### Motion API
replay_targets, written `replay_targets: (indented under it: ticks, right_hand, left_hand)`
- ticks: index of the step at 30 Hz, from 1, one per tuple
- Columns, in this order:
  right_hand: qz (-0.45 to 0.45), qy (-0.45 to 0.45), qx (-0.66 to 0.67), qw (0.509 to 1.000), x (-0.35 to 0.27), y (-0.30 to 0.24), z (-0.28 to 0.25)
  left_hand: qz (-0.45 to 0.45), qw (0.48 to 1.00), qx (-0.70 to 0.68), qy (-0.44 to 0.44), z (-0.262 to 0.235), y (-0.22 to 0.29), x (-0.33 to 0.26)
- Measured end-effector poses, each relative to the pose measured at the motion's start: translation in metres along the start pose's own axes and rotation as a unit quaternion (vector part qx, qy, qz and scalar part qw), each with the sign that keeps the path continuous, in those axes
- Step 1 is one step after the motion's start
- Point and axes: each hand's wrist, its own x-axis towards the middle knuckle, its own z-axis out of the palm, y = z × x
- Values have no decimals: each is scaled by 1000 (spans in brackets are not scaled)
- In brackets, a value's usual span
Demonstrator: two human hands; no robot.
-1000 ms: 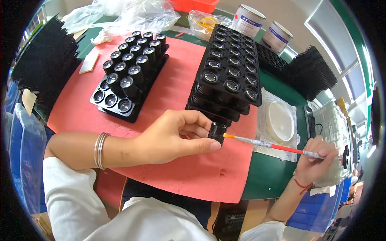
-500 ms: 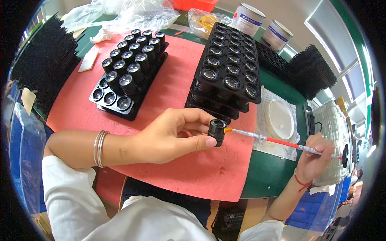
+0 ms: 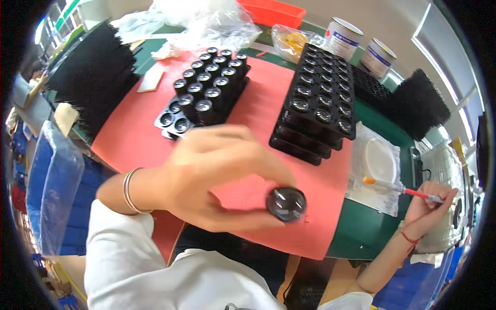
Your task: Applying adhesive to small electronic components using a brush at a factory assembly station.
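My left hand [image 3: 222, 175], a little blurred, pinches a small black lens barrel [image 3: 287, 204] between thumb and fingers above the pink foam mat [image 3: 243, 111]. The barrel's shiny glass end faces up. Off to the right, my right hand [image 3: 426, 206] grips a thin paintbrush [image 3: 388, 185] with orange bristles and a red handle. Its tip is apart from the barrel and hangs over the near part of a round white dish [image 3: 380, 157]. Beyond my left hand, several upright lens barrels [image 3: 204, 80] stand in a black tray [image 3: 161, 123], whose nearest part the hand hides.
A stack of black trays [image 3: 299, 147] filled with lenses stands on the mat's right side. Two cans [image 3: 343, 37], a plastic bag [image 3: 289, 41] and a red bin [image 3: 276, 11] are at the back. Black stacks [image 3: 95, 75] rise at far left and right.
My left hand has moved right and nearer, turning the lens barrel so its glass end faces up. My right hand has drawn the brush away from the barrel, rightward. The view has shifted.
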Motion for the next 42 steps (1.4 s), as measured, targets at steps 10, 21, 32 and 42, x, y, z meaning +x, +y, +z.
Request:
replay_targets:
  ticks: [10,21,32,42]
  right_hand:
    - [-8,61,-22,998,0,-2,-10]
    - [-7,65,21,998,4,-2,-20]
    - [-85,78,-88,989,8,-2,-37]
    - [-169,135,-269,938,-3,-7,-11]
  left_hand:
    - [-377,854,276,229,-49,-36,-89]
    - [-363,856,309,201,-49,-59,-86]
    - [-360,824,410,154,-49,-29,-60]
    - [-233,876,421,13,9,-42,89]
